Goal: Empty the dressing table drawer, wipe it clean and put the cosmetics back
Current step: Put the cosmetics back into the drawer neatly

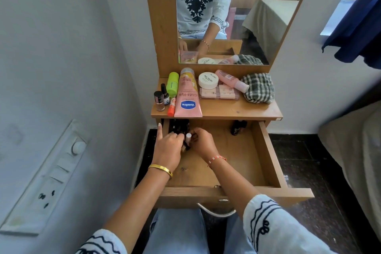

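Reaching into the open wooden drawer (pixel 266 150), both hands curl around small bottles, left hand (pixel 168 146) on dark ones, right hand (pixel 201 142) pinching a white-capped bottle (pixel 188 137), probably lifting them out for wiping.

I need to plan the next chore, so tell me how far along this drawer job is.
Done: many cosmetics, among them the Vaseline tube and white jar, lie on the table top. In hand: the left hand and right hand are handling small bottles in the open drawer. Left: a dark bottle at the back, wiping with the checked cloth, refilling.
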### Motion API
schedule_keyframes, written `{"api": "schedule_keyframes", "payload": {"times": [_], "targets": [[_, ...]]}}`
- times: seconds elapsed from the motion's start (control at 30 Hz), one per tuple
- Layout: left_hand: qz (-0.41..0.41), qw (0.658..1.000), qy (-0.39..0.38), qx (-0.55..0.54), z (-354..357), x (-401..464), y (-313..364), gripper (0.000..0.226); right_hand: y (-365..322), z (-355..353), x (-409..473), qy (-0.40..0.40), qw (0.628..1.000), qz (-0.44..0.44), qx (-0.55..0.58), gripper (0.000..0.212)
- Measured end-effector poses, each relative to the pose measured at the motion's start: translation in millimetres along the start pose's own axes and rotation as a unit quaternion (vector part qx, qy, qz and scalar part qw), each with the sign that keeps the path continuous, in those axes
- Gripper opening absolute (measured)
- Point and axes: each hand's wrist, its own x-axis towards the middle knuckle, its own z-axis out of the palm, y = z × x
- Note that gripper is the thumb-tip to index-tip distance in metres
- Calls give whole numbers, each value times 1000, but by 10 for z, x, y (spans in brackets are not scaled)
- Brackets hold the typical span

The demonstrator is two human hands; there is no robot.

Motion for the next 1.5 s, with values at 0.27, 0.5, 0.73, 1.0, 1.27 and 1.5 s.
{"api": "schedule_keyframes", "payload": {"times": [0.27, 0.5, 0.73, 1.0, 1.27, 1.5], "targets": [[-18, 998, -14, 63, -56, 29, -14, 22, -20, 58, 2, 14, 1000, -16, 6, 18], [-44, 998, 3, 55, -41, 65, -43, 25, -41, 77, -38, 26, 999, -18, 7, 21], [-53, 997, 14, 56, -22, 101, -72, 27, -99, 149, -10, 33, 999, -22, 19, 24], [-47, 998, 23, 46, 23, 133, -116, 24, -98, 134, -18, 32, 999, -8, 27, 25], [-70, 997, 41, -18, -9, 84, -141, 32, -109, 99, -91, 65, 997, -9, 39, 29], [-89, 954, 203, -202, -64, 47, -223, 29, -316, -127, -315, 160, 982, -61, 75, 16]]}}
